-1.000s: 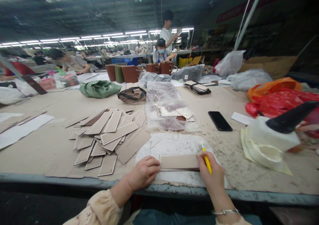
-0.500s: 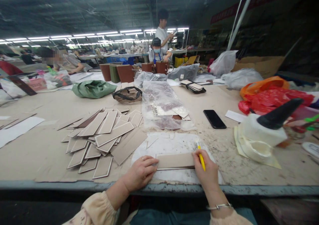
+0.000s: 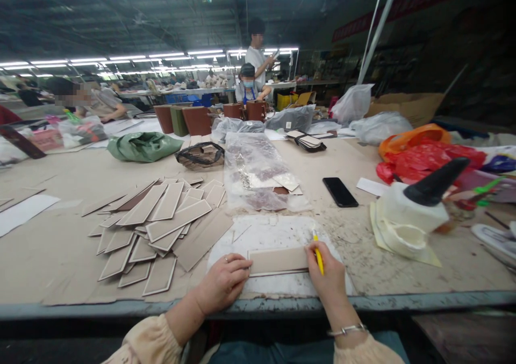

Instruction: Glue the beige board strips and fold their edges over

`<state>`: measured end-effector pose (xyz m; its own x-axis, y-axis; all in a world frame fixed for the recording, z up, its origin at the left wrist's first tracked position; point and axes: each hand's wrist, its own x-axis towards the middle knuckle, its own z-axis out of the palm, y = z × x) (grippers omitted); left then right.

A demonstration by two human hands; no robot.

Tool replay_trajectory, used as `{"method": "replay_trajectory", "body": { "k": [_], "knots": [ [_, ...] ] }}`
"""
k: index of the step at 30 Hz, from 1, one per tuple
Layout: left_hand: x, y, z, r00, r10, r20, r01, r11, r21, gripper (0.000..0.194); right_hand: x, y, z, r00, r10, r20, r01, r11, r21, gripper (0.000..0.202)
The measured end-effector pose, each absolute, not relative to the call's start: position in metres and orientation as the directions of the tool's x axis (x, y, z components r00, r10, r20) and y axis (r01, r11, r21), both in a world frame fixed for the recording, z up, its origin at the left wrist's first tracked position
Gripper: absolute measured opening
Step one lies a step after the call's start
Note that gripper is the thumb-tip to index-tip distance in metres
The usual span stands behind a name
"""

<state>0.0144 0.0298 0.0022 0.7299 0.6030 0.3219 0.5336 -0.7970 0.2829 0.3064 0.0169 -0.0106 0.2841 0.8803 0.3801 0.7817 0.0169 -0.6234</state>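
Observation:
A beige rectangular piece with pale edges (image 3: 278, 260) lies on a white sheet (image 3: 262, 230) near the table's front edge. My left hand (image 3: 228, 282) grips its left end, fingers bent together. At its right end, my right hand (image 3: 327, 272) pinches the piece and also holds a yellow pen-like tool (image 3: 318, 255), tip pointing up and away. Left of the sheet is a loose pile of similar beige pieces (image 3: 161, 213). Clear plastic (image 3: 258, 165) lies behind the sheet, over some brown and pale pieces.
A black phone (image 3: 339, 192) lies right of the plastic. Farther right are a white bottle with a black nozzle (image 3: 415, 205) and red and orange bags (image 3: 431, 157). A green bag (image 3: 143, 146) sits behind the pile. People work across the table.
The camera view has turned slightly right, so the scene sits farther left. Both hands keep nearly the same hold on the piece.

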Motion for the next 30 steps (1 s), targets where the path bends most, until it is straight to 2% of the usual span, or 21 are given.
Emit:
{"method": "replay_trajectory", "body": {
  "k": [10, 30],
  "knots": [
    [0.0122, 0.0287, 0.0013, 0.723, 0.600, 0.342, 0.545, -0.800, 0.252, 0.020, 0.3060, 0.0182, -0.0094, 0.317, 0.876, 0.363, 0.743, 0.008, -0.669, 0.019],
    [0.0152, 0.0284, 0.0060, 0.720, 0.584, 0.375, 0.528, -0.812, 0.250, 0.020, 0.3045, 0.0182, -0.0101, 0.321, 0.873, 0.367, 0.742, 0.009, -0.671, 0.022]
  ]
}}
